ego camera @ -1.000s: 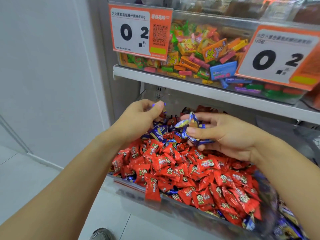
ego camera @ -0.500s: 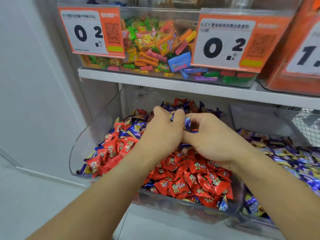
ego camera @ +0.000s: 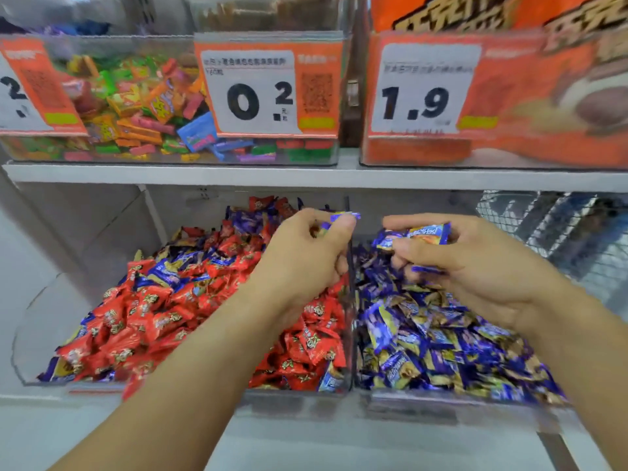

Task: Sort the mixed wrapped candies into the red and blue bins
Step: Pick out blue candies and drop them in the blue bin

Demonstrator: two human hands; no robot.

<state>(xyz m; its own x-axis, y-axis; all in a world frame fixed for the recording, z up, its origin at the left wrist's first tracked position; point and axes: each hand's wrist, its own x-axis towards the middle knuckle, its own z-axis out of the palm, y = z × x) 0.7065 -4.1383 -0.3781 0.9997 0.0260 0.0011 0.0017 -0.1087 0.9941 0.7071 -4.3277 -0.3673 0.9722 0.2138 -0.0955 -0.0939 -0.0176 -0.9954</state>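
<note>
- Head view: left hand (ego camera: pixel 306 256) raised over the far right corner of the left bin (ego camera: pixel 30 334), fingers curled, pinching a blue candy (ego camera: pixel 339 217) between thumb and forefinger
- Right hand (ego camera: pixel 475 266) over the far part of the right bin (ego camera: pixel 441 402), fingers curled round a small bunch of blue candies (ego camera: pixel 418 234), one more blue wrapper under the thumb
- Left bin: clear plastic, mostly red candies (ego camera: pixel 153 317), blue ones mixed in along the far edge and near corners
- Right bin: just beside the left one, filled with blue and gold wrappers (ego camera: pixel 441 348)
- Upper shelf (ego camera: pixel 306 176): clear box of mixed colourful sweets (ego camera: pixel 136 113), orange price tags reading 0.2 (ego camera: pixel 268 93) and 1.9 (ego camera: pixel 421 93)
- Far right: wire mesh basket (ego camera: pixel 560 226), blurred
</note>
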